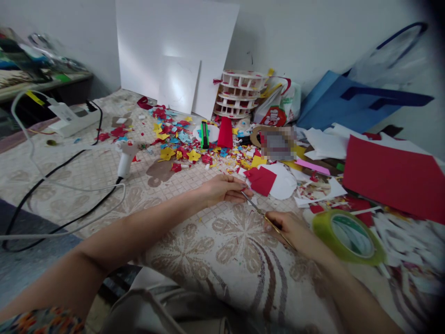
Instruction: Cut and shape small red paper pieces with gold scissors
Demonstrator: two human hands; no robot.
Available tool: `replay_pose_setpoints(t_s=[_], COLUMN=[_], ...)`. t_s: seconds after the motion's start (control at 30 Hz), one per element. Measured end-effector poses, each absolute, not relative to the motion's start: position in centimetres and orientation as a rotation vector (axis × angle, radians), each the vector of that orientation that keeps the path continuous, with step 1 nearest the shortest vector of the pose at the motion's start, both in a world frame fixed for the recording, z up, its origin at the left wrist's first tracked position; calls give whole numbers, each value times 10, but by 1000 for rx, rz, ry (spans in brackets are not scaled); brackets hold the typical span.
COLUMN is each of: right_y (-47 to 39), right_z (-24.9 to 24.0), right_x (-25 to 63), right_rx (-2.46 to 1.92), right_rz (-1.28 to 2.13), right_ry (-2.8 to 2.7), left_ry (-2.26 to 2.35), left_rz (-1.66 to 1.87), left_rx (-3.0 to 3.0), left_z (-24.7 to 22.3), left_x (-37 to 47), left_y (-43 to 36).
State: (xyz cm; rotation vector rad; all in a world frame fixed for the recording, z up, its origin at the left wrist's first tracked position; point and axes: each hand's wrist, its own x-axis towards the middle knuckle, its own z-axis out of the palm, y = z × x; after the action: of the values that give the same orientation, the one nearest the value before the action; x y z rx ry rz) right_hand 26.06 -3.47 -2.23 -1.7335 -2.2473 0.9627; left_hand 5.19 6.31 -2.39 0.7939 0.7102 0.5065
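Observation:
My right hand [287, 227] is closed around the gold-coloured handles of a slim pair of scissors [256, 208]. The metal blades point up and left, and their tips reach the fingers of my left hand [222, 189]. Thumb and fingers of that hand are pinched together over the tablecloth, on what looks like a small piece of red paper [244, 189], mostly hidden. Just beyond the fingertips lie a folded red paper sheet [263, 180] and a white paper disc [283, 182].
Flower-shaped cutouts [168, 153] and scraps litter the back, with a green box cutter [204, 135] and a round white tiered frame [239, 95]. A tape roll [349, 237] and red sheets [392, 178] are right. A glue gun [125, 160] and cables lie left.

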Motion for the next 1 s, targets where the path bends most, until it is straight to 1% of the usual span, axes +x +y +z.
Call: replay_pose_setpoints(t_s=[0.23, 0.57, 0.67, 0.83, 1.0], right_y=[-34, -34, -35, -35, -35], right_z=[-14, -15, -16, -24, -30], right_x=[256, 254, 254, 254, 253], right_rx=[-1708, -1777, -1815, -1942, -2017], right_rz=[1036, 934, 854, 594, 420], right_ry=[-2226, -2250, -2278, -2338, -2399], left_ry=[691, 694, 695, 710, 741], left_rz=[501, 498, 503, 509, 533], left_rx=[794, 806, 811, 823, 843], left_z=[-23, -24, -23, -23, -27], left_x=[51, 53, 52, 52, 54], left_y=[63, 63, 62, 63, 64])
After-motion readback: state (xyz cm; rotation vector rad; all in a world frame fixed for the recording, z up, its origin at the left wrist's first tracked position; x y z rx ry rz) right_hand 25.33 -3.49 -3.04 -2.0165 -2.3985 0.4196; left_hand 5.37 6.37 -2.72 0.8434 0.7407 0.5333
